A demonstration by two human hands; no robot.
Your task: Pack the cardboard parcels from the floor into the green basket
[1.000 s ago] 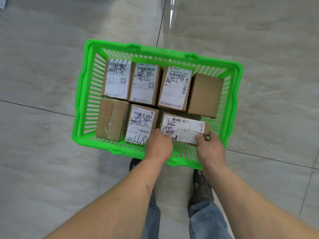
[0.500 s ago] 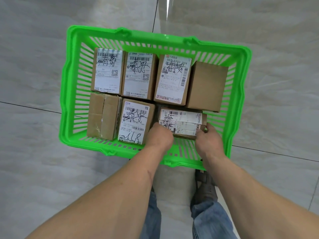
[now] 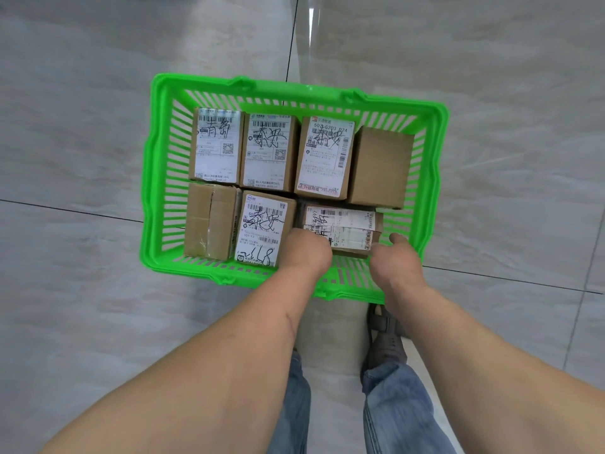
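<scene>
Parcels (image 3: 268, 152) crowd green basket (image 3: 154, 204) around both hands' parcel (image 3: 343, 224)

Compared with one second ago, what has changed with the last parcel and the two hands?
The sideways parcel has sunk lower into the near right gap of the green basket, below its neighbours' tops. The left hand stays on its left end. The right hand has slid from the parcel's near edge toward its right end; how firm its grip is, I cannot tell. The other seven parcels have not moved.

Seven cardboard parcels (image 3: 268, 152) in one green basket (image 3: 157, 191); five show labels, two plain; two hands (image 3: 307, 253).
</scene>
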